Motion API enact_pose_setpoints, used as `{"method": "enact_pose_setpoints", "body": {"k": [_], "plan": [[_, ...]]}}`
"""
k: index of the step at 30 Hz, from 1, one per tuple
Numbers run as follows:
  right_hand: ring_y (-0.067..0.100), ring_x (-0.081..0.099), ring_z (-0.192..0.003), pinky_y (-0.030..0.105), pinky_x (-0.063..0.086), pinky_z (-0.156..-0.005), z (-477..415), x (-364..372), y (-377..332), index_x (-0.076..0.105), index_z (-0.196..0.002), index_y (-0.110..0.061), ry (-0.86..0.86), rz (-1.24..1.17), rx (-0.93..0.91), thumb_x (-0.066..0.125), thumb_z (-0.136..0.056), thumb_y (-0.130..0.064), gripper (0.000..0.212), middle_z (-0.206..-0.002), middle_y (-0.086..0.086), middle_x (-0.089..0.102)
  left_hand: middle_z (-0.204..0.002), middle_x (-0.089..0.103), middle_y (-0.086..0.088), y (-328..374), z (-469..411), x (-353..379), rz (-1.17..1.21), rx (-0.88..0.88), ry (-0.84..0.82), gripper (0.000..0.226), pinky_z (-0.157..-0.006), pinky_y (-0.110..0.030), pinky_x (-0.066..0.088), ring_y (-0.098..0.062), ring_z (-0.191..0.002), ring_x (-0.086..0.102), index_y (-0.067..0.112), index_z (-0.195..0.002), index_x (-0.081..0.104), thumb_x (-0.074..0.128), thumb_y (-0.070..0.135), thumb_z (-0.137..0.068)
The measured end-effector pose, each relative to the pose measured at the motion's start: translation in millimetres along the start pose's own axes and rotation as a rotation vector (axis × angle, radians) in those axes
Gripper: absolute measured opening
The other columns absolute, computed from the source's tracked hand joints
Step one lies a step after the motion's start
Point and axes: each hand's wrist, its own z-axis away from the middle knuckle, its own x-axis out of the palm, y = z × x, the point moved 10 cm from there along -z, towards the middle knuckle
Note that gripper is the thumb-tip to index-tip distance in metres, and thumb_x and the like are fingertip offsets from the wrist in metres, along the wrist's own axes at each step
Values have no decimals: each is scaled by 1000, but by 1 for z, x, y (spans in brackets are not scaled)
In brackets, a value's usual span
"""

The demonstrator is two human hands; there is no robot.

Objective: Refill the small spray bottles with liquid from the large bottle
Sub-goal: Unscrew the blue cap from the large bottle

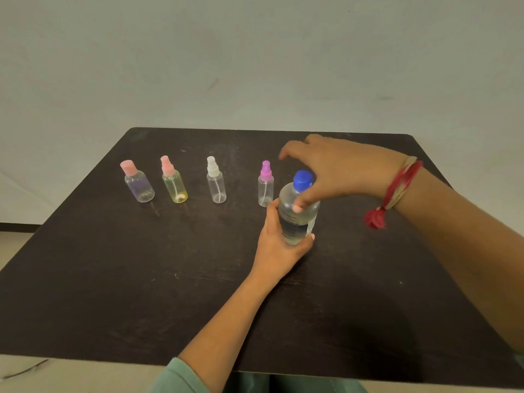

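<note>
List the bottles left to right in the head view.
Bottle with flat pink cap → yellowish bottle with pink sprayer → clear bottle with white sprayer → small bottle with purple sprayer → big bottle with blue cap.
</note>
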Motion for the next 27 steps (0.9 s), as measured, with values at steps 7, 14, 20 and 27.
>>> {"method": "enact_pose_setpoints", "body": {"k": [7,14,20,27], "plan": [[16,44,-81,28,29,-63,-2,-3,-16,50,-91,-16,153,152,-153,55,-91,-19,6,-87,-2,48,-121,54,13,-4,0,1,12,-17,0,75,-89,-15,46,1,-110,54,52,-120,31,80,20,-72],[8,55,-94,19,46,-81,24,-10,8,64,-98,-17,472,-322,-380,63,-80,3,27,-101,-6,55,-125,52,13,-5,-1,0,-51,1,20,83,-88,-7,40,3,-112,52,65,-114,23,81,23,-72],[21,69,-97,28,54,-87,41,38,74,57,-101,-18,861,-1297,-119,69,-80,5,33,-108,7,58,-129,50,8,-7,-2,-1,-67,16,42,80,-94,-14,42,-2,-116,51,48,-125,30,83,24,-70],[12,68,-95,24,51,-83,42,121,122,55,-94,-18,992,-1522,260,63,-82,11,33,-96,-2,60,-127,38,4,-5,-9,8,-92,27,33,78,-91,1,31,8,-114,41,25,-131,33,83,18,-71]]}}
